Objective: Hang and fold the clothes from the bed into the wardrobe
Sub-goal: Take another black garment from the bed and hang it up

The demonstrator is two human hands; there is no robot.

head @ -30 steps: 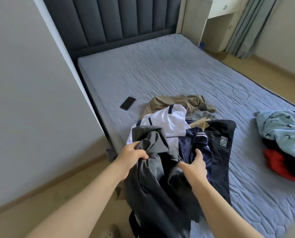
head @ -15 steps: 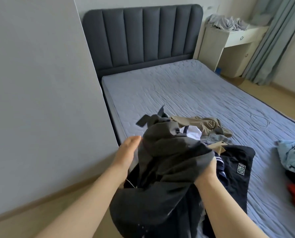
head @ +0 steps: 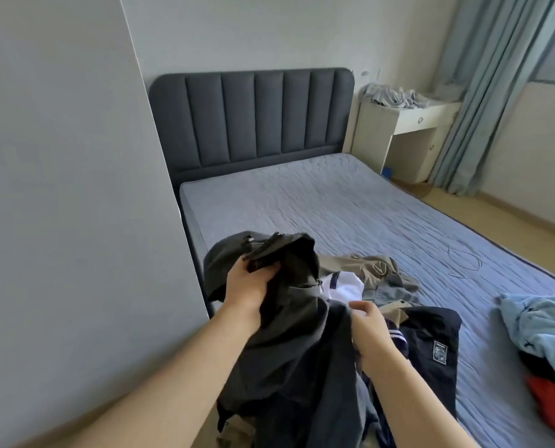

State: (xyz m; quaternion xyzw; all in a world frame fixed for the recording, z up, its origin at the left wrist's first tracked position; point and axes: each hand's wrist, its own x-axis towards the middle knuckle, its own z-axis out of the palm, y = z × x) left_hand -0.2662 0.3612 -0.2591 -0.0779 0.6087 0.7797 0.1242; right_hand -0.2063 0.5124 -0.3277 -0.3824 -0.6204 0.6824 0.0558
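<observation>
Left grip (head: 250, 282) tight round dark garment (head: 295, 350), right grip (head: 369, 331) unclear against it; heaped clothes (head: 366, 273) behind on bed (head: 334, 205).

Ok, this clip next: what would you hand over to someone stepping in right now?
Left hand grips the dark grey garment, held up at the near edge of the bed.
Right hand is at the garment's edge; whether it grips is unclear.
On the bed: a mixed pile of khaki, white and navy, and a light blue and red heap to the right.
Nothing hung or folded yet; wardrobe not in view.
Left: every garment.
</observation>
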